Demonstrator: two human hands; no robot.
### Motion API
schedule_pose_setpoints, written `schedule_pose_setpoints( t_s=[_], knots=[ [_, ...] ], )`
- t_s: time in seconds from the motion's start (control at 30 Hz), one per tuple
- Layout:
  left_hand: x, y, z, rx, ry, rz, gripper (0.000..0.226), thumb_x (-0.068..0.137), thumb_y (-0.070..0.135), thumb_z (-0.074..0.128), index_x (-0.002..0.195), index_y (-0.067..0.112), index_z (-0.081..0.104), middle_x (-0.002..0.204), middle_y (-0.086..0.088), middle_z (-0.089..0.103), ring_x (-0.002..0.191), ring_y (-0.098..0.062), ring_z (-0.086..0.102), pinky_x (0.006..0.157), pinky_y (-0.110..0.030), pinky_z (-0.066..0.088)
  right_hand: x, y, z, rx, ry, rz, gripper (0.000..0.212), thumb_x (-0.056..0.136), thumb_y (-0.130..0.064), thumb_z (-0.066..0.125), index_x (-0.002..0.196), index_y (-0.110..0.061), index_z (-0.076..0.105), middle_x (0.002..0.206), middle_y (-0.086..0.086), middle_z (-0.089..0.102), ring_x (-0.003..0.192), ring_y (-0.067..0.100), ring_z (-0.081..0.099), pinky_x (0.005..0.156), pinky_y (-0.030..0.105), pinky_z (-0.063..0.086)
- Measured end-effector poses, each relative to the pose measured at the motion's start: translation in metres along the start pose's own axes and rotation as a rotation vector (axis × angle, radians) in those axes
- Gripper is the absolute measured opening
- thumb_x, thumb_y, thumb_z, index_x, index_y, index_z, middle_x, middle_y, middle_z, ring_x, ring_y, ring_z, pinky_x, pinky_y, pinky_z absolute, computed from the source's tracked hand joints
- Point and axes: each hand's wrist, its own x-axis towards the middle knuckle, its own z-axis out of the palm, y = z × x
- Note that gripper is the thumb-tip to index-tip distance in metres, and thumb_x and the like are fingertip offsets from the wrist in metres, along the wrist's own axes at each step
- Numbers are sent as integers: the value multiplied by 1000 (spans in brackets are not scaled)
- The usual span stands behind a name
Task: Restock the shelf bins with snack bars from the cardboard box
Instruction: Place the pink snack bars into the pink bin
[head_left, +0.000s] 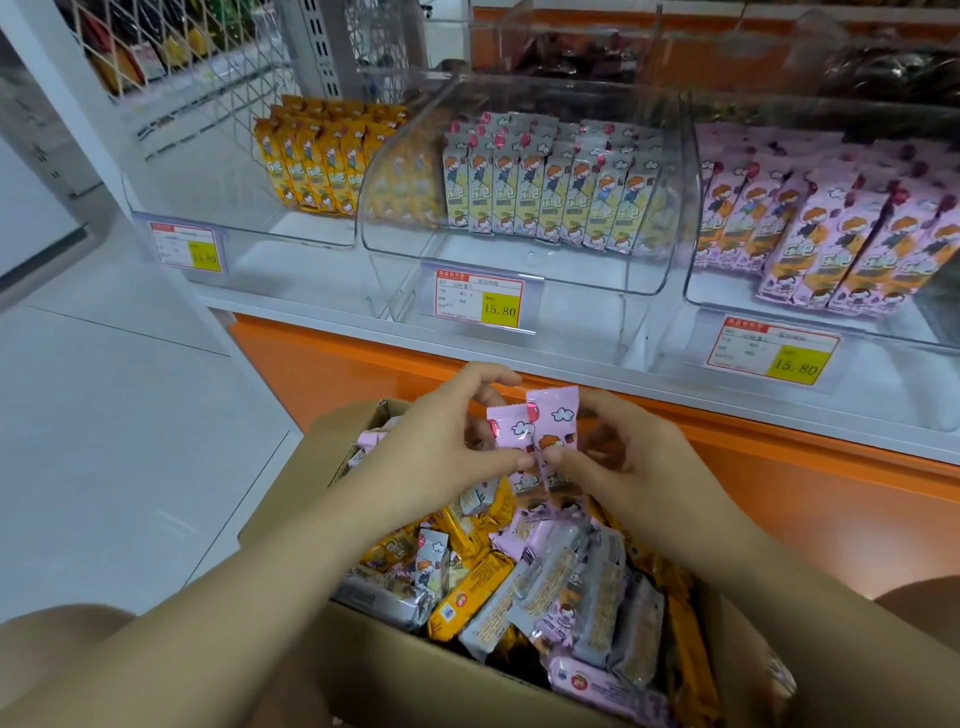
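Head view: left hand (447, 436) and right hand (628, 457) both pinch what looks like two pink bars (551, 418), upright over the cardboard box (395, 670); pink bin (727, 291) sits up-right, nearer the right hand.

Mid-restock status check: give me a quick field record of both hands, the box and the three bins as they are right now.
left hand: pinches the pink bars above the box
right hand: pinches the same pink bars
cardboard box: open, with yellow, pink and silver bars loose inside
left bin: yellow bars upright at the back right
middle bin: silver bars upright in a row at the back
right bin: pink bars upright, matching the held ones
price tags: each reads 15.80
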Motion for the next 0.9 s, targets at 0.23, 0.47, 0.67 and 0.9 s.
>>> schedule_pose_setpoints(
  t_s=[0.23, 0.47, 0.67, 0.9],
  knots=[
    [3, -11, 17, -41, -21, 73, 59, 76, 18, 78, 121, 37, 45, 98, 11, 56, 88, -10, 61, 77, -35, 55, 3, 1, 0, -80, -50, 45, 42, 84, -24, 69, 120, -40, 53, 107, -21, 61, 89, -8, 60, 77, 11, 49],
    [0, -21, 6, -170, -102, -5, 56, 82, 12, 73, 124, 38, 46, 118, 18, 54, 100, 10, 58, 77, -8, 49, 16, 1, 5, -168, -98, 67, 18, 84, -30, 70, 97, -36, 59, 80, -27, 56, 71, -17, 53, 61, 3, 39],
    [10, -99, -27, 114, 60, -264, 34, 88, 19, 65, 114, 37, 54, 115, 15, 58, 109, -12, 59, 91, -39, 51, 23, 20, 11, -291, -116, 150, 21, 86, -32, 66, 105, -37, 57, 106, -13, 63, 78, 1, 59, 65, 21, 52],
    [17, -152, -11, 487, 26, -352, 45, 84, 35, 65, 127, 24, 57, 111, -2, 66, 88, -20, 63, 80, -37, 52, 25, 27, 16, -324, -136, 149, 24, 85, -35, 67, 108, -35, 59, 110, -13, 63, 85, 5, 61, 75, 31, 56]
  ],
)
